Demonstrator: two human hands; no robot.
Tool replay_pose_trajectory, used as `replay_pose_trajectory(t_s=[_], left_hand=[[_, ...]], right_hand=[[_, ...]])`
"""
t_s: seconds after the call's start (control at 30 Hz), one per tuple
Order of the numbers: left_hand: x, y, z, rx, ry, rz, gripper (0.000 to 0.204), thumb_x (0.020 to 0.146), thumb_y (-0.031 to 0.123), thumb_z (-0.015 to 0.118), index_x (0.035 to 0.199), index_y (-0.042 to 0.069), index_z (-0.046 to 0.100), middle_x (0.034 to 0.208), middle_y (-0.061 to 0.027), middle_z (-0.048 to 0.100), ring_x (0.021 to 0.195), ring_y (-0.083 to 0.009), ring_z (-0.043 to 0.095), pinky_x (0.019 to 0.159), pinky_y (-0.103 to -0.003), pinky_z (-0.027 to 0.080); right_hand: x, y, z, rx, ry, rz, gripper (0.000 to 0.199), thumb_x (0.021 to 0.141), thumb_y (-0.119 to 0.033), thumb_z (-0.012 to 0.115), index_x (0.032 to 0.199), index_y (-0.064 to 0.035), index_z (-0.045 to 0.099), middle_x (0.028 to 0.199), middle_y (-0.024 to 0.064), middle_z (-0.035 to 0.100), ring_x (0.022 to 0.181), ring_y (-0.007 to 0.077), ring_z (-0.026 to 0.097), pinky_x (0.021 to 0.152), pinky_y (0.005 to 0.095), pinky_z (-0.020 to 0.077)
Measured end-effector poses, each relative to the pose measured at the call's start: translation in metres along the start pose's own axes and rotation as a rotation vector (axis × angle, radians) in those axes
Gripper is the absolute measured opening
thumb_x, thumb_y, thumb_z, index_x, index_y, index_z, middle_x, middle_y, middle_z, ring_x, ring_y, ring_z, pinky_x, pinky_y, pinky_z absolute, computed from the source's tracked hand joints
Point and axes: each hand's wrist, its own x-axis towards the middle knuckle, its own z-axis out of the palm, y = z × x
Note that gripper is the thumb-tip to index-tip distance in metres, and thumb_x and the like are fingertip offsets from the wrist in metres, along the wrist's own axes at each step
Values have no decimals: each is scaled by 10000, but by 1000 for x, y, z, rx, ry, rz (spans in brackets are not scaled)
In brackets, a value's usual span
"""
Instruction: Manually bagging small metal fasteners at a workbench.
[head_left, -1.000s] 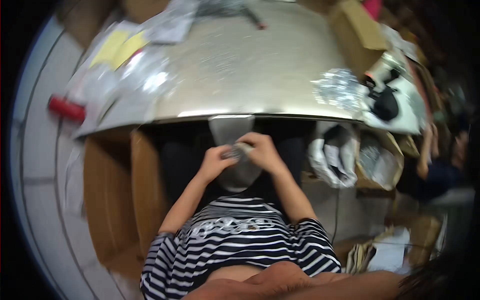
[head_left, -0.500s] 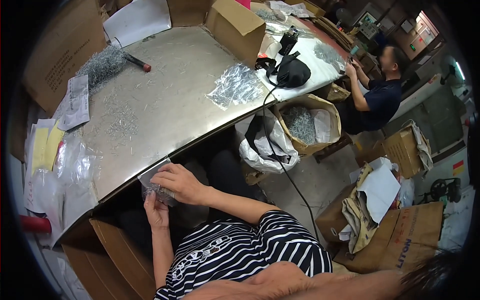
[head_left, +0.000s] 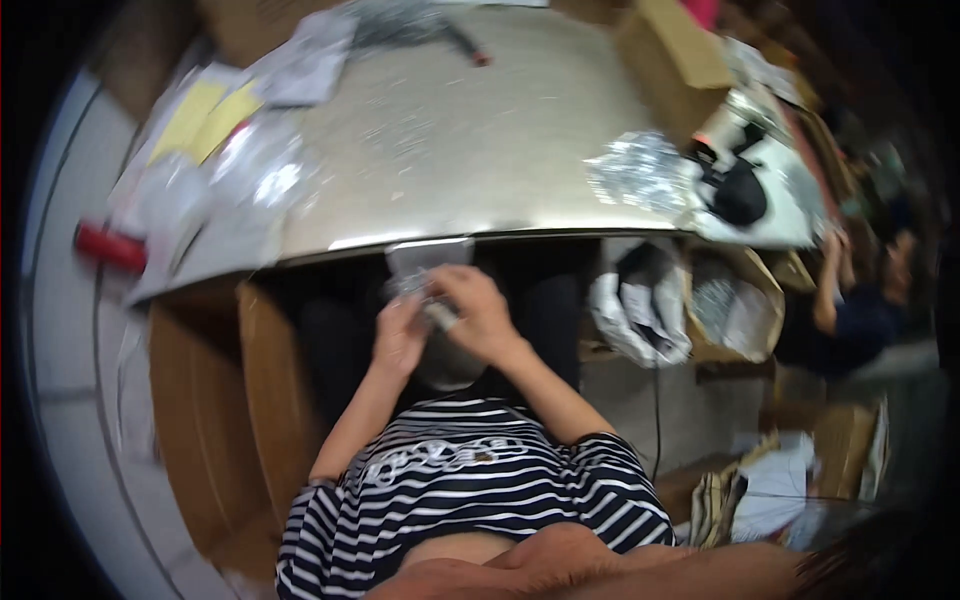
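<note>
Just below the table's near edge, a small clear plastic bag [head_left: 430, 258] is held upright between my hands. Small metal pieces seem to lie in its lower part, though motion blur hides their kind. My left hand [head_left: 402, 335] pinches the bag's left side, fingers closed. Bent over its right side are the closed fingers of my right hand [head_left: 475, 315]. A small beige patch [head_left: 440, 317] shows by the right fingers; what it is I cannot make out.
Thin metal pins [head_left: 405, 140] lie scattered on the metal tabletop [head_left: 500, 130]. Clear bags [head_left: 265, 165] and a red cylinder [head_left: 110, 248] are at left, silvery packets [head_left: 640, 172] at right. Below stand cardboard boxes [head_left: 205, 420] and a white sack [head_left: 640, 305]. A co-worker [head_left: 865, 310] sits far right.
My view has swung left, so the table now runs nearly level across it. Both hands keep hold of the plastic bag at the table's edge.
</note>
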Motion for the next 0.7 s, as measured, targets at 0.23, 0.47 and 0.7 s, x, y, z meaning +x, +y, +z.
replay_pose_trajectory(t_s=[0.23,0.47,0.7], left_hand=[[2,4,-13,-99,9,-36,298,921,126,603,1177,-25,584,1158,-141,649,1054,-227,640,940,-352,494],[-2,8,-10,-83,-84,-27,319,906,108,615,1195,-20,572,1138,-155,649,1052,-251,642,948,-376,500],[4,3,-18,-203,-5,-24,325,928,157,605,1212,5,559,1160,-149,637,1086,-263,622,993,-411,482]], right_hand=[[-6,8,3,420,-133,240,388,754,-1,710,1134,-37,636,1076,120,644,958,257,651,870,335,497],[-1,-2,11,417,-65,217,416,755,6,707,1162,-37,631,1042,105,648,912,217,647,856,316,496],[-4,10,11,373,-160,321,442,749,15,702,1180,-53,627,1003,93,632,878,195,629,848,325,493]])
